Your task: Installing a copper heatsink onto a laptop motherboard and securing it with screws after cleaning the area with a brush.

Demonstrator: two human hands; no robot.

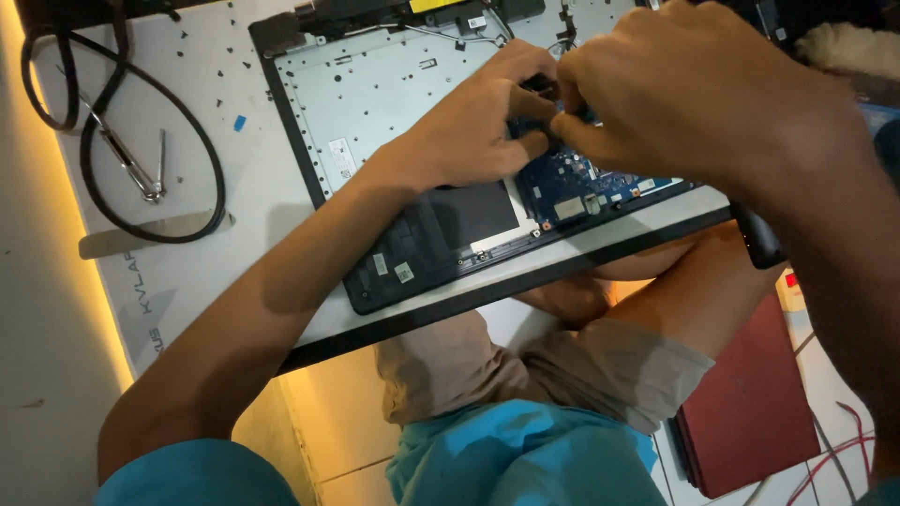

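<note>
The person is leaning over an opened laptop chassis (375,84) lying on the white table (187,272), both forearms reaching in from six o'clock. The left hand (478,126) is curling its fingers, pinching a small dark part above the blue circuit board (581,187). The right hand (675,89) is arching over from three o'clock, fingertips bunched together against the left's. At nine o'clock, a black cable loop (122,131) is encircling metal tweezers (141,169).

You're at a repair workbench — an opened laptop (412,141), loose screws (202,56), tweezers (141,169) and a cable (202,141) show it.
</note>
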